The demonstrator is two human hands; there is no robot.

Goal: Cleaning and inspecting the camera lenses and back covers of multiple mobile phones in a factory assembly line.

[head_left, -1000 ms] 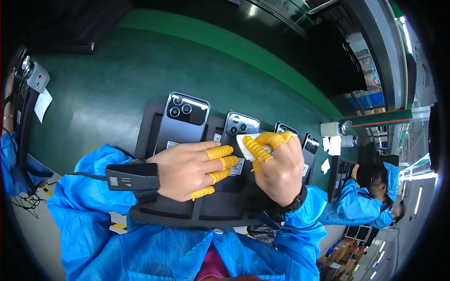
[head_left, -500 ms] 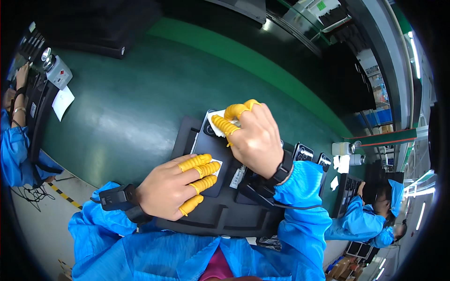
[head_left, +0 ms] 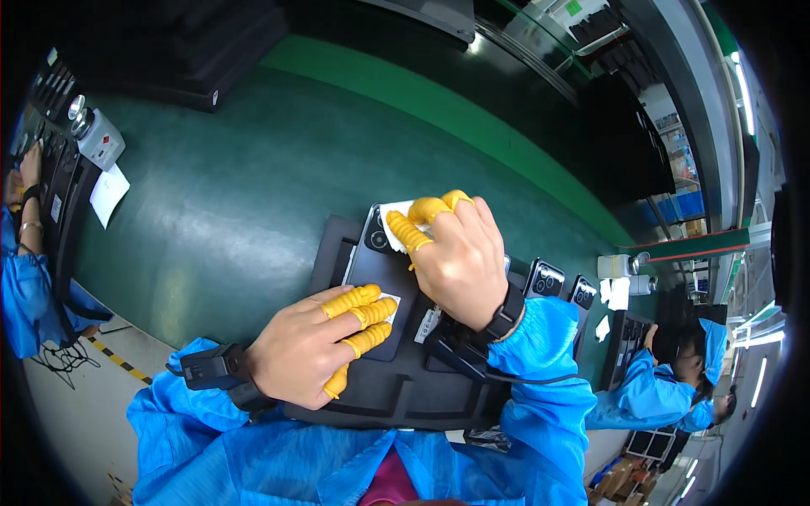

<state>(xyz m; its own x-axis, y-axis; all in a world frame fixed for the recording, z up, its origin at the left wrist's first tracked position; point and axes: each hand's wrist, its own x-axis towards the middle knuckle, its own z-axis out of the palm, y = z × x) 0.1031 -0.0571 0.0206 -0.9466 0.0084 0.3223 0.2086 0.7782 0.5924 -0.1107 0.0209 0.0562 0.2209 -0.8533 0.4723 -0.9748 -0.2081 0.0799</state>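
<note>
A dark smartphone with a cluster of round camera lenses lies back up on a black moulded tray. My right hand, thumb and fingers pinched, presses a white wiping cloth beside the lenses. My left hand lies palm down, its fingers stretched over the lower part of the phone and a white label there. Yellow ribbed finger cots cover fingers of both hands. Just right of my right wrist, another phone shows its camera lenses, with one more phone beyond it.
A green mat covers the bench. At left stand a white dispenser bottle and a paper sheet; black stacked trays are behind. More bottles stand at right. Co-workers in blue sit on both sides.
My right hand and the cloth have shifted slightly right, baring more of the camera lenses. My left hand has slid slightly toward me, its fingers still on the phone.
</note>
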